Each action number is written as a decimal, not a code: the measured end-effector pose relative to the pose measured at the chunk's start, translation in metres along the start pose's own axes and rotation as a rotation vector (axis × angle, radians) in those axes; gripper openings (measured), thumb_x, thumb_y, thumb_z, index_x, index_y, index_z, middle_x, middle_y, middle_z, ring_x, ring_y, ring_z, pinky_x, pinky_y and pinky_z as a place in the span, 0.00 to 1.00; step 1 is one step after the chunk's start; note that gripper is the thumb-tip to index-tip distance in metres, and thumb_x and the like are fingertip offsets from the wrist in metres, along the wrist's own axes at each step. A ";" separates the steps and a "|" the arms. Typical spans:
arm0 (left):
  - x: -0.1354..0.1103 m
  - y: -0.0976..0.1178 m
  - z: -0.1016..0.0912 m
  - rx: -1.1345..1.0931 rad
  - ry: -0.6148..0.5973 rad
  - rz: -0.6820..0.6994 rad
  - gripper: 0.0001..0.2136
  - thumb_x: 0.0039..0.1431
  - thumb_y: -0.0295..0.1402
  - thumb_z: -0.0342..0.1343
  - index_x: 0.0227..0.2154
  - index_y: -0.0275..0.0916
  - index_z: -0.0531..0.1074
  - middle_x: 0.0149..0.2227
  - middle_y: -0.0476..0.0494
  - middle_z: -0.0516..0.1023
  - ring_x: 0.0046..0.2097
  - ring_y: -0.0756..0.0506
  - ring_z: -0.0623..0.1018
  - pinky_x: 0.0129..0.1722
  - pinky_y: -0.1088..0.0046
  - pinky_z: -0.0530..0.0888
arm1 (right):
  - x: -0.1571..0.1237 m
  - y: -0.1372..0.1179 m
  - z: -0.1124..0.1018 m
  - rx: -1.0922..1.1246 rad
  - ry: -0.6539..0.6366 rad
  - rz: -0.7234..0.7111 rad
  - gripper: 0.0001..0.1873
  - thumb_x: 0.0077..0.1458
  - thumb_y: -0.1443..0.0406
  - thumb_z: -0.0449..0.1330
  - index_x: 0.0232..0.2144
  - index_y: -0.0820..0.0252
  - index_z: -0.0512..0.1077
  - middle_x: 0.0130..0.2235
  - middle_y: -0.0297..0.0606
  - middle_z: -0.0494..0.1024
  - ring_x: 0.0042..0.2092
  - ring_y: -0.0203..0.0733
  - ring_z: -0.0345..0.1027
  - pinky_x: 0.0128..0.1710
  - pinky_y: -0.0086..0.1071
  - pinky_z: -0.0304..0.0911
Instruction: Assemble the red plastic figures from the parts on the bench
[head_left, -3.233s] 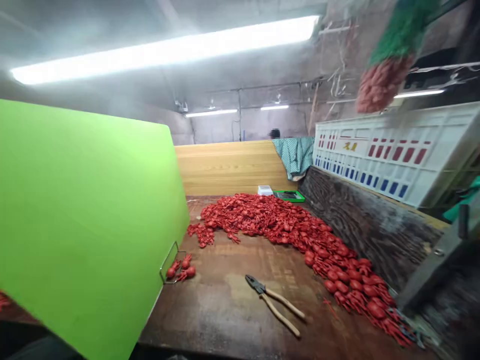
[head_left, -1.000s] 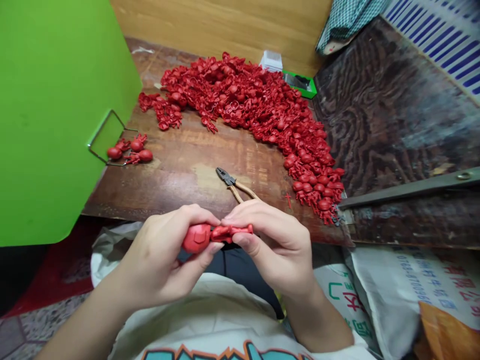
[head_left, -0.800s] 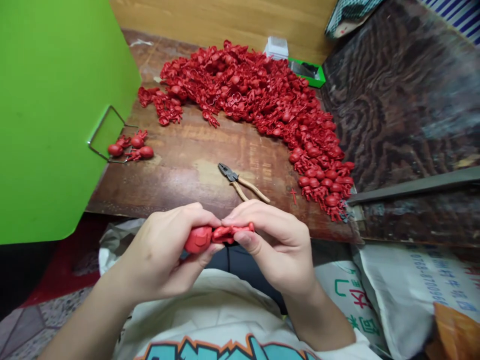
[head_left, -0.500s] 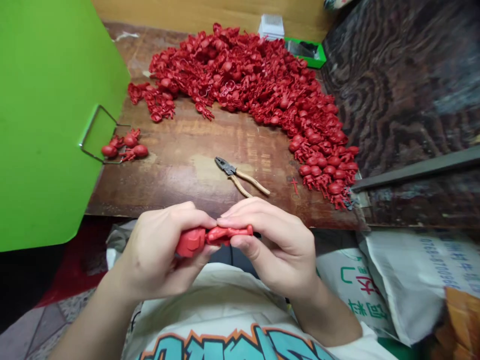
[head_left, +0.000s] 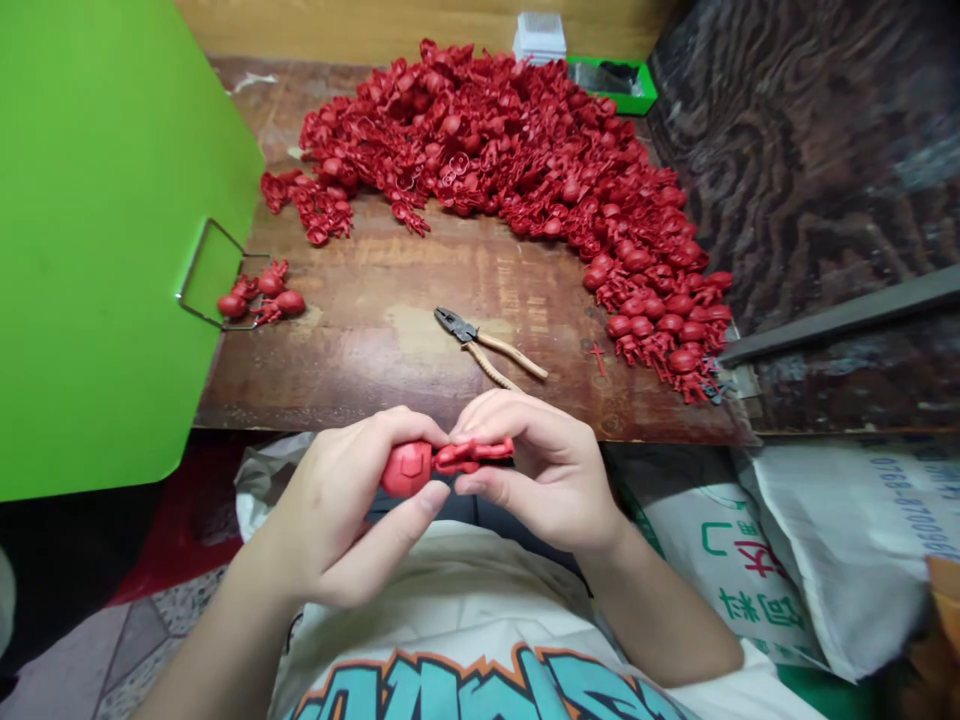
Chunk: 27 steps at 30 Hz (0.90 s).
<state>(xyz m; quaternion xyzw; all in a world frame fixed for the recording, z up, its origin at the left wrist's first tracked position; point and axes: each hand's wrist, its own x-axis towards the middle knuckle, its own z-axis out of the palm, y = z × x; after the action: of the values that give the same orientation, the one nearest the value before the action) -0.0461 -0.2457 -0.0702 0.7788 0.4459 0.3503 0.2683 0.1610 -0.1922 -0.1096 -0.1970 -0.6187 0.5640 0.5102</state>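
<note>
Both my hands hold one small red plastic figure [head_left: 442,462] over my lap, in front of the table's near edge. My left hand [head_left: 352,510] is closed on its round head, thumb underneath. My right hand [head_left: 536,470] pinches its thin body and limbs between fingers and thumb. A big heap of like red figures [head_left: 517,160] covers the back and right of the wooden table [head_left: 360,340]. Pliers with pale handles [head_left: 487,345] lie on the table just beyond my hands.
A green board [head_left: 97,230] stands at the left with a wire clip [head_left: 206,275] and a few red figures [head_left: 259,295] beside it. A dark wooden panel [head_left: 810,180] walls the right. A green tray [head_left: 611,80] and white box [head_left: 538,35] sit at the back. Printed sacks [head_left: 787,550] lie at lower right.
The view dropped from the room and ceiling to my lap. In the last second my hands kept hold of the red figure and turned it slightly; my left thumb moved lower.
</note>
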 end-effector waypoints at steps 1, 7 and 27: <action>-0.002 0.000 0.001 -0.005 -0.017 -0.020 0.12 0.70 0.33 0.57 0.55 0.42 0.70 0.41 0.46 0.82 0.37 0.47 0.82 0.37 0.73 0.76 | -0.001 0.002 0.002 0.026 0.031 0.011 0.08 0.58 0.63 0.77 0.39 0.53 0.83 0.36 0.37 0.84 0.40 0.43 0.78 0.44 0.40 0.75; -0.013 -0.009 0.024 0.198 -0.001 -0.098 0.09 0.74 0.37 0.53 0.49 0.39 0.72 0.42 0.41 0.84 0.37 0.44 0.83 0.34 0.71 0.75 | -0.013 0.014 0.021 0.047 0.179 0.086 0.12 0.62 0.52 0.72 0.42 0.50 0.84 0.47 0.42 0.86 0.52 0.49 0.79 0.57 0.47 0.74; -0.054 -0.075 0.148 -0.747 0.075 -0.901 0.27 0.66 0.64 0.51 0.40 0.40 0.68 0.28 0.48 0.79 0.19 0.52 0.70 0.20 0.76 0.66 | -0.072 0.081 0.023 0.280 0.685 0.944 0.32 0.32 0.47 0.84 0.25 0.58 0.71 0.24 0.27 0.76 0.24 0.31 0.68 0.27 0.26 0.66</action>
<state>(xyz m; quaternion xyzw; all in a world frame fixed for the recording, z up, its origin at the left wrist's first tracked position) 0.0127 -0.2745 -0.2313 0.3522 0.5884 0.3624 0.6312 0.1429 -0.2393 -0.2081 -0.5521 -0.1844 0.7101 0.3961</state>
